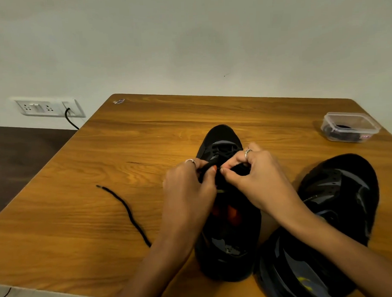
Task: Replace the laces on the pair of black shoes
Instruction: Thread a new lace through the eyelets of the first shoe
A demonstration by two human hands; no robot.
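Eyelets and tongue of the middle black shoe [223, 136] are largely covered by the two hands, so the exact path of the lace there cannot be made out. Black on black also blurs the detail: where one strand ends and the upper begins is hard to tell. The second black shoe [339, 199] is cut off at the lower right edge of the view, and its heel is partly crossed by the right forearm. Dark contents are seen inside the clear plastic container [351, 126] at the far right of the wooden table [146, 139], but what they are cannot be told.

The left hand [187, 184] is curled, thumb and fingers pinched on a dark lace end [210, 164] over the lacing area of the middle shoe. The right hand [255, 170] is curled as well, its thumb and forefinger closed together just beside the left thumb; a strand seems to be pinched there, though it is too small to be sure. A ring is worn on each hand.

A loose black lace [126, 210] is laid on the table to the left of the middle shoe, its near end hidden behind the left forearm. A wall socket [49, 108] with a plugged cable is seen beyond the table's left corner.
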